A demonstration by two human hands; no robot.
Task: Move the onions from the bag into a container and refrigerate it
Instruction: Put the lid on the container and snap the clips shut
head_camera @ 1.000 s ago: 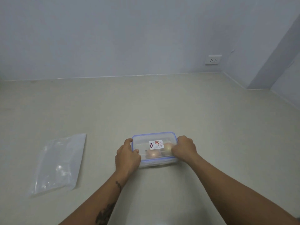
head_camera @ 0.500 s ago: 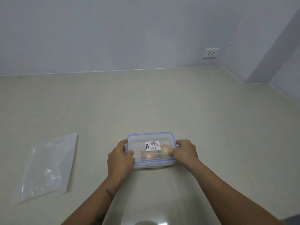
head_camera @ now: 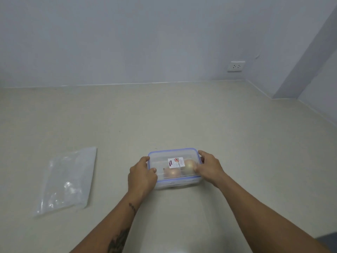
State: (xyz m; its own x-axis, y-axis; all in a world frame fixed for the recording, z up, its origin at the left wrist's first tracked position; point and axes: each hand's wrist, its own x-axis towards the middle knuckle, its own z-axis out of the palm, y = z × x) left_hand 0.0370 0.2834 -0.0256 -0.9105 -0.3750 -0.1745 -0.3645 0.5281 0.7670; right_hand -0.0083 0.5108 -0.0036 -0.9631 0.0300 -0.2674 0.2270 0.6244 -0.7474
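Note:
A clear plastic container (head_camera: 160, 161) with a blue-rimmed lid and a white sticker sits on the beige countertop. Two onions show through the lid: a pinkish onion (head_camera: 172, 173) and a paler onion (head_camera: 189, 164). My left hand (head_camera: 142, 175) grips the container's left end, thumb resting on the lid. At the right end, my right hand (head_camera: 208, 167) clasps the side, fingers over the lid's corner. The clear plastic bag (head_camera: 68, 179) lies flat to the left and looks empty.
The beige countertop (head_camera: 182, 115) runs back to a pale blue wall with a white power socket (head_camera: 235, 66). A wall corner juts in at the right.
My hands shifted from pressing on the lid to gripping the container's two ends. The view has tilted a little; the container and bag stay in place.

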